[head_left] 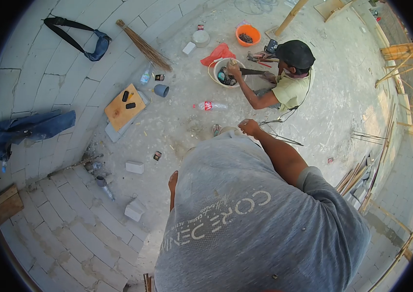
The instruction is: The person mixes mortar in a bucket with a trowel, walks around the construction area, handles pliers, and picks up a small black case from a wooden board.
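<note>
Past the belly of my grey printed shirt, my right hand is closed in front of my waist, near the shirt's lower edge. Whatever it may grip is too small to make out. Thin dark metal rods lie on the floor just beyond it. My left hand hangs at my left side, partly covered by the shirt, with its fingers not clear. A small dark red packet lies on the floor nearest to it. Further ahead is a plastic bottle with a red label.
A co-worker in a cap crouches ahead, a hand over a white bucket and a handsaw alongside. An orange basin, a wooden board, white blocks and a broom stand around. Bamboo poles lie right.
</note>
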{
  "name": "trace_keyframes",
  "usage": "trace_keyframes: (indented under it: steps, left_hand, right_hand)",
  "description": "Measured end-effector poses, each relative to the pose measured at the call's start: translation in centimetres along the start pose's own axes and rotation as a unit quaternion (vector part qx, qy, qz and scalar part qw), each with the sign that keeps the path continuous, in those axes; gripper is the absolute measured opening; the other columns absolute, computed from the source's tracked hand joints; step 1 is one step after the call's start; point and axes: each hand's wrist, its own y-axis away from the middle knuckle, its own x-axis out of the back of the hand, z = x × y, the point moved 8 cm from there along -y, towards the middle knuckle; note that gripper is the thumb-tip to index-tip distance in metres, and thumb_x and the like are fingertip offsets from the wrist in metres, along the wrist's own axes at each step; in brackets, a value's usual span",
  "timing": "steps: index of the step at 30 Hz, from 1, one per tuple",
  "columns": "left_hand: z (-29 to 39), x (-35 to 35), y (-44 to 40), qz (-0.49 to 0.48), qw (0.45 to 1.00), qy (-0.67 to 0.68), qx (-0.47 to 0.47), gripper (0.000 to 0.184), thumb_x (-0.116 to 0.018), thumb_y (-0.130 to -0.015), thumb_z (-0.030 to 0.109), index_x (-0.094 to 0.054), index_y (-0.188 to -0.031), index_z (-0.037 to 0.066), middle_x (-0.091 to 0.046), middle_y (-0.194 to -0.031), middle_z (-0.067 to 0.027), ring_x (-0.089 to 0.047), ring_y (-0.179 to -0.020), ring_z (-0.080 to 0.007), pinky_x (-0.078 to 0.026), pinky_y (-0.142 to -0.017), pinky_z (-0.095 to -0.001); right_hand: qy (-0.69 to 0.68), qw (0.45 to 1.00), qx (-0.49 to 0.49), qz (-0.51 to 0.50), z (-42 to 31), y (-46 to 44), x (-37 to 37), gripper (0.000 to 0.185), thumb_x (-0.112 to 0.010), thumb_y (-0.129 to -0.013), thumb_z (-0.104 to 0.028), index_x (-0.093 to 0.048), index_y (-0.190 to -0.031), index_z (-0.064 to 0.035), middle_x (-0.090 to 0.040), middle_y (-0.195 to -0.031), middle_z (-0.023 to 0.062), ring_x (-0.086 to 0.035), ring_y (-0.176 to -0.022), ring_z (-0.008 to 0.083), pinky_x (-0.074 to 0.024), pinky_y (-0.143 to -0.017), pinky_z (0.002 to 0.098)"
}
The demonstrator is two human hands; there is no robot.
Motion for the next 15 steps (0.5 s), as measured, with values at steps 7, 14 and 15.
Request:
trace_keyframes:
  steps: [7, 14, 15]
  left_hand:
    - [-0.2, 0.1, -0.7, 0.015, 0.999, -0.007, -0.044, 0.023, -0.06, -0.091, 0.018, -0.062, -0.11, 0.005, -0.067, -0.11, -0.0107, -0.063, -0.102, -0.0255, -0.052, -0.08, -0.0322]
    - [-0.2, 0.6, 0.7, 0.037, 0.766, 0.514, 0.386, 0.034, -0.064, -0.085, 0.015, -0.06, -0.113, -0.002, -0.067, -0.096, -0.0075, -0.063, -0.089, -0.0191, -0.051, -0.076, -0.0288]
    - [0.3, 1.0, 0.8, 0.03, 0.78, 0.499, 0.376, 0.034, -0.064, -0.085, 0.016, -0.06, -0.113, -0.002, -0.067, -0.096, -0.0075, -0.063, -0.089, -0.0191, -0.051, -0.076, -0.0288]
  right_hand:
    - [0.075, 0.996, 0.04, 0.007, 1.5, 0.6, 0.0, 0.031, -0.067, -0.077, -0.032, -0.071, -0.091, -0.0044, -0.071, -0.079, 0.0101, -0.068, -0.068, 0.0223, -0.054, -0.068, 0.0349]
    - [0.012, 0.999, 0.002, -0.037, 0.7, -0.6, -0.6, 0.031, -0.069, -0.081, -0.032, -0.07, -0.097, -0.0049, -0.068, -0.078, 0.0065, -0.064, -0.067, 0.0152, -0.0504, -0.059, 0.0309]
    - [0.013, 0.999, 0.002, -0.04, 0.2, -0.7, -0.5, 0.031, -0.069, -0.081, -0.032, -0.07, -0.097, -0.0049, -0.068, -0.078, 0.0065, -0.064, -0.067, 0.0152, -0.0504, -0.059, 0.0309]
